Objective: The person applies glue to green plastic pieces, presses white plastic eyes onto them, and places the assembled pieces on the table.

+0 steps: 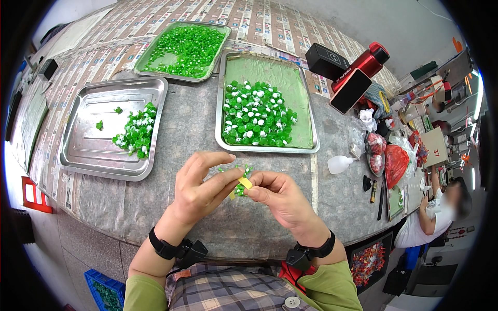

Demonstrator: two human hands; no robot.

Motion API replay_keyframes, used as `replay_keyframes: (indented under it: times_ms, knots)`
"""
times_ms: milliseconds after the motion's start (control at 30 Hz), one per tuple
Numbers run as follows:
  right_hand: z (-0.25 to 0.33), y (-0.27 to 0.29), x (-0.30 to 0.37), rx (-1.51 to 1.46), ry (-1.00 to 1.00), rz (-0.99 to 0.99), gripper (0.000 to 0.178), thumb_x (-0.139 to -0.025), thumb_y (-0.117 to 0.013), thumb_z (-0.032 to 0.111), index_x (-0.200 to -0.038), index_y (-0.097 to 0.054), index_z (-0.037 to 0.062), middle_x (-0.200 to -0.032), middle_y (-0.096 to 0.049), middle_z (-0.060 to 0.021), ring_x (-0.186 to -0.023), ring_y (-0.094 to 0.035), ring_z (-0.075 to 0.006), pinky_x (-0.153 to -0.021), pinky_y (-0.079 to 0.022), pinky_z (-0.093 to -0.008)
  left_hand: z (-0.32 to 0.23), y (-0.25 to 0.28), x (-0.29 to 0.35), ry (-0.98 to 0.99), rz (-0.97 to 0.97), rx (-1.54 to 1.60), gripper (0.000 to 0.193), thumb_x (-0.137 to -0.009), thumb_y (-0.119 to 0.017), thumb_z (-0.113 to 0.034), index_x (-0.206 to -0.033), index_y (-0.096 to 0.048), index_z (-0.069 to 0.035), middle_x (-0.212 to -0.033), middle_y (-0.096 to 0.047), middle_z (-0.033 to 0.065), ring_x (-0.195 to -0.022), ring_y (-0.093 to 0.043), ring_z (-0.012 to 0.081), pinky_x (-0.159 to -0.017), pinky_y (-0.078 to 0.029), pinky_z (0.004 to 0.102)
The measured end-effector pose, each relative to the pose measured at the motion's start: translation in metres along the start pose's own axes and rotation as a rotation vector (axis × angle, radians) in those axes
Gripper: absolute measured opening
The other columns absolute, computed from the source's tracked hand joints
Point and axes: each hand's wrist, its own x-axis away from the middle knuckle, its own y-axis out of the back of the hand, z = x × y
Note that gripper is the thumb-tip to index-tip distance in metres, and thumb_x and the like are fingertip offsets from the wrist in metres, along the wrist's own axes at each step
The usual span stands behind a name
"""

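Over the near part of the table, my two hands meet at a small green plastic piece with a short yellow strip at its top. My left hand is closed on the green piece from the left, its index finger reaching to the strip. From the right, my right hand pinches the yellow strip between thumb and index finger. The fingers partly hide the piece, so its exact shape is unclear. Just beyond the hands, a green-lined metal tray holds a heap of green-and-white pieces.
A steel tray with more green-and-white pieces lies left. Behind it sits a tray of green pieces. On the right are a phone, red flask, white squeeze bottle and red bag. Another person sits far right.
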Motion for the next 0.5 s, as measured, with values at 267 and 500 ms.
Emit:
replay_keyframes:
  times_ms: [267,500]
  knots:
    - [0.0081,0.0061,0.0008,0.02,0.017,0.045,0.02,-0.084,-0.053,0.02,-0.089,-0.06,0.0015,-0.082,-0.056,0.0004,-0.077,-0.048,-0.0057,-0.071,-0.037,-0.0201,-0.0011,0.0012,-0.0015,-0.054,-0.002,0.011,0.027,-0.056,-0.069,-0.006,-0.081,-0.063,-0.01,-0.087,-0.055,0.0049,-0.072,-0.055,0.0197,-0.057,-0.046,0.0279]
    - [0.0076,0.009,-0.0021,0.02,0.089,0.046,0.022,-0.086,-0.05,0.019,-0.091,-0.06,0.0007,-0.092,-0.056,-0.0033,-0.087,-0.049,-0.0096,-0.077,-0.037,-0.0226,-0.0049,-0.0033,-0.0004,0.01,0.012,0.049,0.026,-0.056,-0.069,-0.005,-0.081,-0.063,-0.01,-0.087,-0.055,0.0055,-0.072,-0.055,0.0189,-0.057,-0.046,0.0278]
